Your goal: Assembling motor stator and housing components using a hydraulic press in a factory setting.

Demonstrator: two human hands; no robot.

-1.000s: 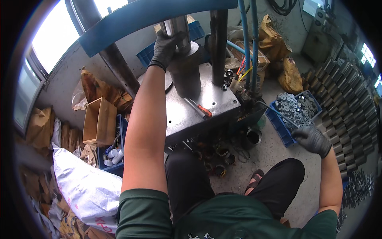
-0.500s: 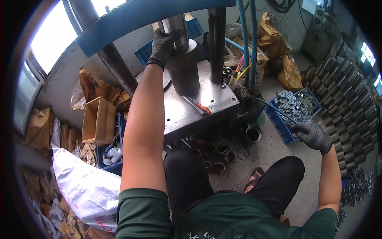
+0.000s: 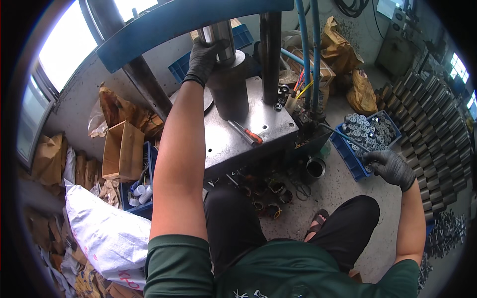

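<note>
My left hand (image 3: 202, 60), in a dark grey glove, is wrapped round a shiny metal cylinder (image 3: 227, 36). That cylinder stands upright on a thick steel block (image 3: 229, 92), under the curved blue beam (image 3: 194, 22) of a press. The block rests on the press's steel table (image 3: 218, 151); a screwdriver with an orange handle (image 3: 254, 137) lies in front of it. Off to the right, my gloved right hand (image 3: 394, 169) is closed on the end of a thin lever (image 3: 345, 136), which runs from the machine's side across a blue crate.
Blue crate (image 3: 350, 156) holds many grey round parts. Stacked metal cylinders (image 3: 432, 144) line the right. A metal can (image 3: 315, 167) stands on the floor. Dark posts (image 3: 271, 59) flank the press table. A wooden box (image 3: 123, 151) and white sack (image 3: 107, 228) are at left.
</note>
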